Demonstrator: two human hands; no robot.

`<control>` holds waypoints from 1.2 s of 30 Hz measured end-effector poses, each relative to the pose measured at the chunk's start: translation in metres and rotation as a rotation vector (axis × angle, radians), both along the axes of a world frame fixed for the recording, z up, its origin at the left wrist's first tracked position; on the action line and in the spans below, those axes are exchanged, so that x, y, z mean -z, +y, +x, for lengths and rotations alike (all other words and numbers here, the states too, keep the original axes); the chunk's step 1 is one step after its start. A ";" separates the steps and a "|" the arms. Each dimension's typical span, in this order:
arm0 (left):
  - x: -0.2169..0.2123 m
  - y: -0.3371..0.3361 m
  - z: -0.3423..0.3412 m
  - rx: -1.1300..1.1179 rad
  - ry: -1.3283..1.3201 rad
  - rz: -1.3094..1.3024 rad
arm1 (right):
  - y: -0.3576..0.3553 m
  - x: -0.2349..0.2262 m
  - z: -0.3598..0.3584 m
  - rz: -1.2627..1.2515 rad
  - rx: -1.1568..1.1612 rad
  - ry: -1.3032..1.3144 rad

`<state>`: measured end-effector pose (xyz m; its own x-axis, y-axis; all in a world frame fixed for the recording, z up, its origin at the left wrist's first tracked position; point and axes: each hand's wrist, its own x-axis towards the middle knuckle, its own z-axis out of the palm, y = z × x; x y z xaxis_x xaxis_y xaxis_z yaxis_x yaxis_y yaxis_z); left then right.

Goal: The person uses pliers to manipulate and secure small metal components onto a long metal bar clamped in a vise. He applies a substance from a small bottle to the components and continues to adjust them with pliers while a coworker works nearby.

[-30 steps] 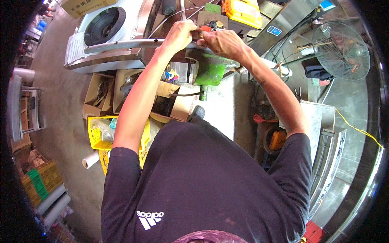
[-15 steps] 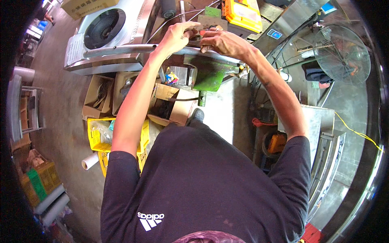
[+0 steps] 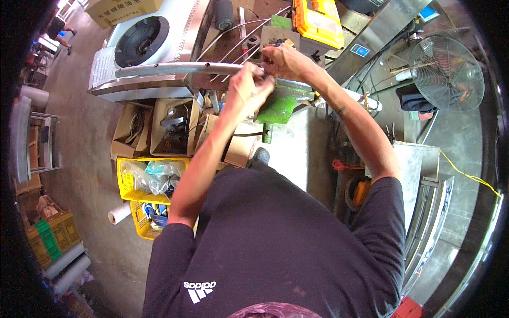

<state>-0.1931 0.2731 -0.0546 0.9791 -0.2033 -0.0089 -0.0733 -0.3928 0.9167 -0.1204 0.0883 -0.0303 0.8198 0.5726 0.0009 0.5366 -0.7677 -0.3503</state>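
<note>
A long grey metal tube [image 3: 183, 68] runs from the left across the bench to the green vise [image 3: 277, 105]. My left hand [image 3: 247, 91] is over the tube's right part, its curled fingers smeared by motion, so its hold cannot be read. Beside it, my right hand [image 3: 290, 62] is closed, fingers pinched together close to the left fingertips. A bit of red shows at the right fingertips, but what they hold is too small to name. The vise's jaws are partly hidden behind my hands.
An orange tool case [image 3: 318, 24] lies beyond my right hand. At the left stands a steel unit with a round black burner [image 3: 140, 42]. Below are cardboard boxes [image 3: 174, 127] and yellow crates [image 3: 126, 183]. A large fan [image 3: 448, 74] is at the right.
My left hand has come nearer and to the right, down over the tube. My right hand stays by the vise, its fingers drawn in. The whole view has shifted slightly.
</note>
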 end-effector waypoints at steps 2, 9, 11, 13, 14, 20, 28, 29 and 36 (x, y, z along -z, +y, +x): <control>0.023 -0.016 -0.012 -0.006 -0.226 -0.035 | -0.001 0.007 0.002 0.015 0.064 0.001; 0.041 -0.005 -0.002 -0.159 -0.483 -0.065 | -0.005 -0.001 0.001 0.016 -0.043 -0.057; 0.024 0.001 -0.002 -0.064 -0.349 -0.157 | -0.005 -0.006 -0.002 0.029 -0.059 -0.074; 0.024 -0.004 -0.004 -0.032 -0.404 -0.093 | -0.006 -0.003 0.005 -0.012 -0.106 -0.099; 0.036 -0.010 -0.004 -0.057 -0.486 -0.086 | -0.004 -0.002 0.005 0.007 -0.131 -0.147; 0.055 -0.035 -0.012 -0.158 -0.587 -0.166 | -0.010 -0.006 -0.007 0.018 -0.048 -0.093; 0.055 0.019 0.034 -0.116 -0.410 -0.028 | -0.004 -0.008 -0.027 0.018 -0.085 -0.156; 0.048 0.016 0.043 -0.092 -0.405 -0.017 | -0.011 -0.004 -0.030 -0.021 -0.073 -0.160; 0.047 0.002 0.113 0.110 -0.307 0.060 | -0.011 -0.019 -0.030 -0.211 -0.122 -0.158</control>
<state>-0.0806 0.2746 -0.1021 0.9101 -0.3159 0.2681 -0.3875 -0.4196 0.8209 -0.1508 0.0774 -0.0111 0.7440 0.6682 -0.0062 0.6648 -0.7411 -0.0940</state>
